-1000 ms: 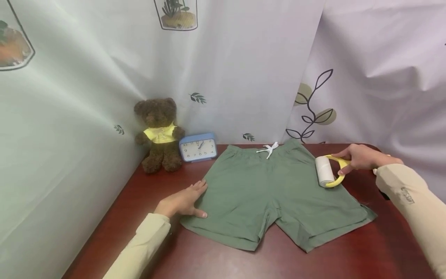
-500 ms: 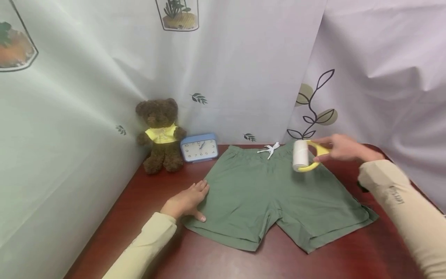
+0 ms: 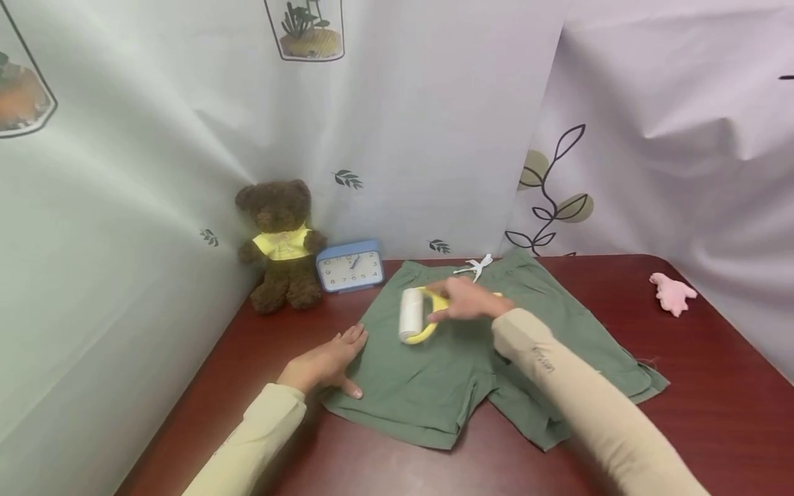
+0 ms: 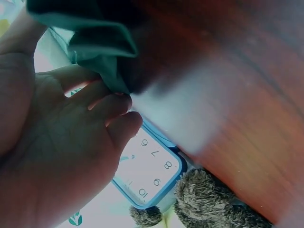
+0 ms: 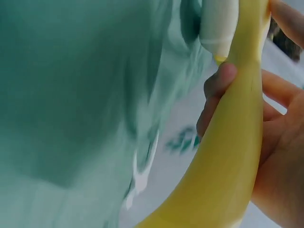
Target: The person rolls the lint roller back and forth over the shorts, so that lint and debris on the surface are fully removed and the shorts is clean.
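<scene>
Green shorts with a white drawstring bow lie spread on the table. My right hand holds a lint roller by its yellow handle, its white roll over the left half of the shorts. In the right wrist view, fingers wrap that handle, beside the green cloth. My left hand rests on the outer edge of the left leg, fingers extended. In the left wrist view, the fingertips of the left hand lie at a fold of the green cloth.
A brown teddy bear in a yellow top sits at the back left, next to a blue alarm clock. A pink plush toy lies at the table's back right. White printed sheeting hangs behind the red-brown table.
My right hand has carried the lint roller leftward across the shorts, from the right side to the left half. The pink toy has come into sight. The left hand stays at the left leg.
</scene>
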`<state>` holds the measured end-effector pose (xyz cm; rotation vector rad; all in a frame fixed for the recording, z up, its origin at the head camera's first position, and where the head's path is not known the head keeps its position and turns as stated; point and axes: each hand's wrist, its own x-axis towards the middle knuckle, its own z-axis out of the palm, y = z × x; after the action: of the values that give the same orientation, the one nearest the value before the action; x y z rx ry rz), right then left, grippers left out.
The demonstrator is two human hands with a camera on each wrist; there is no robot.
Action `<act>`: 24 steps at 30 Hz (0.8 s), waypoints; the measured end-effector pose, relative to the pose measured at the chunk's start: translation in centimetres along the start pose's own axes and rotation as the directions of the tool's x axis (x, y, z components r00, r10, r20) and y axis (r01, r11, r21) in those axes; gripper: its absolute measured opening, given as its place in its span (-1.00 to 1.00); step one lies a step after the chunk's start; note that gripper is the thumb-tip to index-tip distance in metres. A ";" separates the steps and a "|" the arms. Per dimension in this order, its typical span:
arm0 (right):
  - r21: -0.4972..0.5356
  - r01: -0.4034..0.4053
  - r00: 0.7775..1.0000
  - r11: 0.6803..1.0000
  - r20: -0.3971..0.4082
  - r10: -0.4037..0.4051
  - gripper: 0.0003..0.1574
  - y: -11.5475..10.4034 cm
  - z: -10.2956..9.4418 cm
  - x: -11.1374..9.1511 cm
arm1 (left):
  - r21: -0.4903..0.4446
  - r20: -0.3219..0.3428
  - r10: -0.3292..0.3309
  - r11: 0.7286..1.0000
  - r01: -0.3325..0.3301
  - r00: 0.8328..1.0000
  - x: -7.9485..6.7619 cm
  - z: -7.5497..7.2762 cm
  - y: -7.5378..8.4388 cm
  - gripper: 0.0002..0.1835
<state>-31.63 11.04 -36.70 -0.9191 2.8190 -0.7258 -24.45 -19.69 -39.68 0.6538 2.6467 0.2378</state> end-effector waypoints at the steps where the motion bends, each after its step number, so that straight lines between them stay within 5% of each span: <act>1: 0.008 -0.005 1.000 1.000 0.016 0.005 -0.11 -0.6 0.6 0.6 | -0.009 0.001 -0.002 1.000 0.002 1.000 -0.1 0.1 -0.1 0.24; 10: 0.050 -0.050 0.998 0.998 0.051 0.047 -0.11 -3.5 2.6 3.3 | -0.033 -0.010 -0.001 0.999 0.001 1.000 -0.1 0.0 -0.3 0.27; 24: 0.049 -0.077 0.994 0.996 0.083 0.073 -0.11 -2.8 3.1 4.1 | -0.016 0.012 -0.017 1.000 0.018 1.000 0.0 -0.2 -0.4 0.27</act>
<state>-32.79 5.40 -37.92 -0.8103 2.7337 -0.7318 -24.73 -20.07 -39.65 0.6245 2.6350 0.2491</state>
